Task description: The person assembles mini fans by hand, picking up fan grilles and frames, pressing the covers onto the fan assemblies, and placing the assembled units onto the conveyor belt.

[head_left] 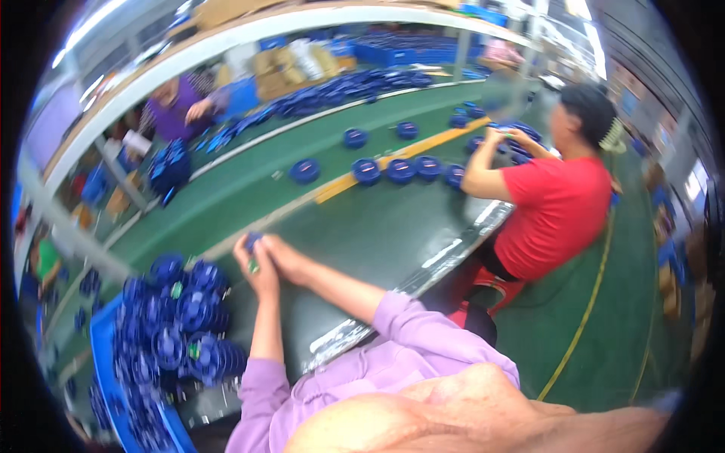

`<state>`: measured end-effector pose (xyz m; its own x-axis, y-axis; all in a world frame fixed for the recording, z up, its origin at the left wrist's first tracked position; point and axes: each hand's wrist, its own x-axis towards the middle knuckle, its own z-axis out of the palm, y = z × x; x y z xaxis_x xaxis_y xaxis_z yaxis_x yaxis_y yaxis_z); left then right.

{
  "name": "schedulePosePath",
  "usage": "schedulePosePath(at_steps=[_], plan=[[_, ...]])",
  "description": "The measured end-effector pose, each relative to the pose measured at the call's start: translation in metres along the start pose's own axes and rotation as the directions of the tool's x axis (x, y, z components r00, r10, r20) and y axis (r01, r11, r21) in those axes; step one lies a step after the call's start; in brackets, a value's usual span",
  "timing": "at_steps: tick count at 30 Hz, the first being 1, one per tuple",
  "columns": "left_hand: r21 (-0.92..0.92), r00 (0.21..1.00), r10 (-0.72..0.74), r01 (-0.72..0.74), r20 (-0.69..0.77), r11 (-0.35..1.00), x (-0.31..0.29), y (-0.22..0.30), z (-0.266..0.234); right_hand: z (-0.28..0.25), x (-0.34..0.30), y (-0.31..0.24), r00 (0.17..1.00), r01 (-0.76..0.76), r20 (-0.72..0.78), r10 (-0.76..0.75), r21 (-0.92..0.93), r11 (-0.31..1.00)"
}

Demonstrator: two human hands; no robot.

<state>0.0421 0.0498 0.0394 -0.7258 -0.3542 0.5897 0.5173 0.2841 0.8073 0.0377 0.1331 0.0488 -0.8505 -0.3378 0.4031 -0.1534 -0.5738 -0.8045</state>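
Observation:
Over the dark green work surface, my left hand (259,273) and my right hand (284,259) are close together, fingers closed around a small dark-blue part (253,240). Most of that part is hidden by the fingers, so its full shape cannot be made out. A bit of green (253,266) shows at my left hand. Just left of my hands is a heap of round, spool-like dark-blue parts (170,347), a few with green spots. The heap fills a blue crate (103,366) and rises above its rim.
A co-worker in a red shirt (559,204) sits to the right, both hands raised. Several round blue parts (366,171) stand along a yellow strip (430,143) on the green belt. Beyond are more blue parts (340,90), a shelf frame (113,249) and a person in purple (172,106).

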Motion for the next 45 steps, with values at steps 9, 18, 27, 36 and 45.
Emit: schedulePosePath(at_steps=[9, 18, 27, 36, 45], plan=[[0.131, 0.93, -0.223, 0.192, 0.291, 0.973, -0.076, -0.038, -0.036, -0.048, 0.062, 0.009, 0.986, -0.165, -0.147, 0.081, -0.759, 0.63], [0.075, 0.888, -0.138, 0.117, 0.438, 0.99, -0.08, -0.004, -0.056, -0.192, 0.16, 0.038, 0.905, -0.15, -0.192, -0.38, -0.979, 0.138], [0.027, 0.84, -0.108, 0.111, 0.532, 0.993, -0.08, -0.006, -0.062, -0.176, 0.122, 0.057, 0.944, -0.036, -0.011, -0.331, -0.997, -0.071], [-0.032, 0.833, -0.126, 0.17, 0.538, 0.985, -0.085, -0.004, -0.068, -0.162, 0.123, 0.062, 0.94, -0.081, -0.092, -0.327, -0.996, 0.046], [0.019, 0.806, -0.2, 0.229, 0.557, 0.973, -0.068, 0.008, -0.071, -0.153, 0.126, 0.059, 0.948, -0.146, -0.121, -0.296, -0.987, -0.064]])
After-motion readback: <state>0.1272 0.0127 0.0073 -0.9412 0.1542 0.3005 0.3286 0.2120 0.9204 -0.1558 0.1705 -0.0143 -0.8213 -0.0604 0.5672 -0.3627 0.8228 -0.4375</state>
